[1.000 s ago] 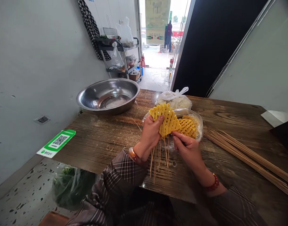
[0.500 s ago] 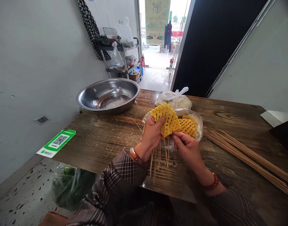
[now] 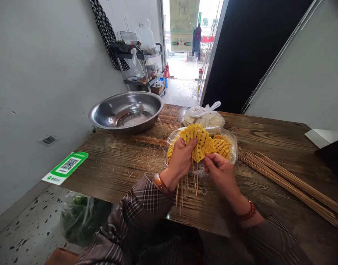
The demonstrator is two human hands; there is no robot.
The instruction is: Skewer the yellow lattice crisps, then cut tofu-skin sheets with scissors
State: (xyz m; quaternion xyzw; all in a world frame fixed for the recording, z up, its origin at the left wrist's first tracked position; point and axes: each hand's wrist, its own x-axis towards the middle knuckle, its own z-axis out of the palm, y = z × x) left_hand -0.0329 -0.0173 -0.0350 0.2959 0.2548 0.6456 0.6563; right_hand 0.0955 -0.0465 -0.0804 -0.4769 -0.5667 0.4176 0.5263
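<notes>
A yellow lattice-cut food piece is held up in front of the plastic bag. My left hand grips its left side, thumb pressed across the front. At the lower right edge of this piece, the fingertips of my right hand are pinched together; whether a skewer is also between them is hidden. Several thin wooden skewers show below my left hand, pointing toward the table's near edge. Behind the hands, an opened clear plastic bag holds more yellow lattice pieces.
A wide steel basin stands at the table's far left. Behind the opened bag is a tied plastic bag with pale contents. A bundle of long skewers lies at right. A QR-code card sits on the left corner.
The lattice piece has shifted slightly right and bunched up more between my hands. My left hand has moved a little right; my right hand stays pinched at the lower edge.
</notes>
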